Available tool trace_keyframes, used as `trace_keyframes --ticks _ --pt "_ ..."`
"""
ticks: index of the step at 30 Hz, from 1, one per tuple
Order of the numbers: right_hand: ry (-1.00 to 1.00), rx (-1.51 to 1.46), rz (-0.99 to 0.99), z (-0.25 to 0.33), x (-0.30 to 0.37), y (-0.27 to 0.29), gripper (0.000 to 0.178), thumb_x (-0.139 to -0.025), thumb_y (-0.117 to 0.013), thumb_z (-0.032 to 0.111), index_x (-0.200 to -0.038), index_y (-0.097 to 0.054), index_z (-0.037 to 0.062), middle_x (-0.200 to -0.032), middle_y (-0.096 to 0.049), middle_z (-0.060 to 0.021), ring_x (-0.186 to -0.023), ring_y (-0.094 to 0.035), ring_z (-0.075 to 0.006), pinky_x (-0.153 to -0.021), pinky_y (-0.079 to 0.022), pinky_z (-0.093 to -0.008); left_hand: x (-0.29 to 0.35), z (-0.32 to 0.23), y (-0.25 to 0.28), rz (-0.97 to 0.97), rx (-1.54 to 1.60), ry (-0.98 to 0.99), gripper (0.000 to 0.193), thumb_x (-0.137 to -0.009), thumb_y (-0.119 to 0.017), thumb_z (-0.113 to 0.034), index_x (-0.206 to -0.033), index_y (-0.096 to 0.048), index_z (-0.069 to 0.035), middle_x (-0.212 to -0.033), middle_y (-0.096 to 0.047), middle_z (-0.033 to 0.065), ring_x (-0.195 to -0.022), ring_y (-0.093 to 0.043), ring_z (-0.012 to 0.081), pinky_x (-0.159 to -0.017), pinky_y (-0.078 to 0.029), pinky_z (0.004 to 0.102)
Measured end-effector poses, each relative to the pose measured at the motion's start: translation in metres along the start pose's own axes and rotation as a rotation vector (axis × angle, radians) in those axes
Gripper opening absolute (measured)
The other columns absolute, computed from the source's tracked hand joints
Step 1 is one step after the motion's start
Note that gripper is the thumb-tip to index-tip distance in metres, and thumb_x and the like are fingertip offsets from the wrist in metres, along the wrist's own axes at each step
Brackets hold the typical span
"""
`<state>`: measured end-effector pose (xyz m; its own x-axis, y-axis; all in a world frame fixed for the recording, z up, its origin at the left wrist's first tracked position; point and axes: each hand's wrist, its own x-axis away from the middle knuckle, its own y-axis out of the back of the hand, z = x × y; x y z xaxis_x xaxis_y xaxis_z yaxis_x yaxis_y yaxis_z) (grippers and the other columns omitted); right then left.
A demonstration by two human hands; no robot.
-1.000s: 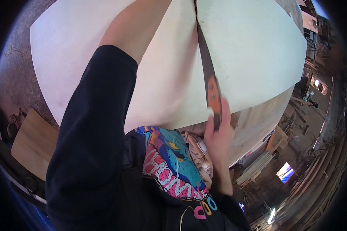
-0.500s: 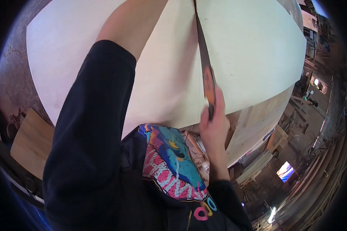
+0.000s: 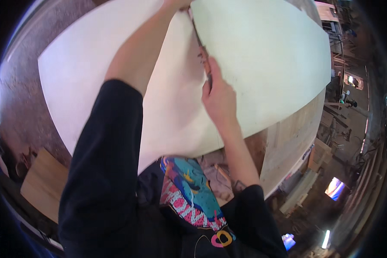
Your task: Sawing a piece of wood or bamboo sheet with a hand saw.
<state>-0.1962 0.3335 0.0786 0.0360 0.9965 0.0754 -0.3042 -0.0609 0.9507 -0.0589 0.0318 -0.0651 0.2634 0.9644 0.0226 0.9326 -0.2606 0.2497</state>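
Note:
A handsaw [image 3: 206,63] with a narrow dark blade and an orange and black handle is in my right hand [image 3: 220,98], the fingers wrapped round its handle. Its blade runs away from me to the top of the view, edge-on against a large pale wooden sheet [image 3: 271,64]. My left hand [image 3: 177,3] is at the upper edge, close to the far end of the blade. Part of that hand is cut off by the frame, so its grip does not show clearly. My left forearm reaches across the sheet.
Under the sheet's right side lies a lighter wooden panel [image 3: 294,133]. A brown board [image 3: 45,182] leans at the lower left over the concrete floor [image 3: 28,103]. Long timber strips [image 3: 361,198] are stacked at the right.
My right hand has pushed the saw away from me and a little to the left. My left hand has come partly into view at the top, and the whole view has shifted slightly.

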Motion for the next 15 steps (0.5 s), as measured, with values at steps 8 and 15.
trace_keyframes --ticks 8,15 --pt "-0.031 -0.174 0.026 -0.021 0.012 0.003 0.067 -0.088 -0.058 0.009 -0.150 -0.033 0.0152 -0.075 -0.063 -0.0183 -0.066 -0.066 -0.0381 -0.060 -0.053 -0.0512 0.118 -0.045 0.003 -0.339 0.301 0.158 0.029 -0.099 -0.057 -0.023 -0.106 -0.065 0.004 -0.089 -0.071 0.0129 -0.077 -0.072 0.0192 -0.066 -0.060 0.0318" --pt "-0.040 -0.447 0.125 -0.026 0.027 0.014 0.073 -0.089 -0.061 0.013 -0.153 -0.026 0.0093 -0.121 -0.056 -0.0263 -0.098 -0.065 -0.0425 -0.081 -0.055 -0.0490 0.296 -0.106 -0.104 0.051 0.559 0.417 0.052 -0.101 -0.056 -0.041 -0.130 -0.051 0.002 -0.100 -0.067 0.0141 -0.071 -0.068 0.0195 -0.065 -0.058 0.0317"
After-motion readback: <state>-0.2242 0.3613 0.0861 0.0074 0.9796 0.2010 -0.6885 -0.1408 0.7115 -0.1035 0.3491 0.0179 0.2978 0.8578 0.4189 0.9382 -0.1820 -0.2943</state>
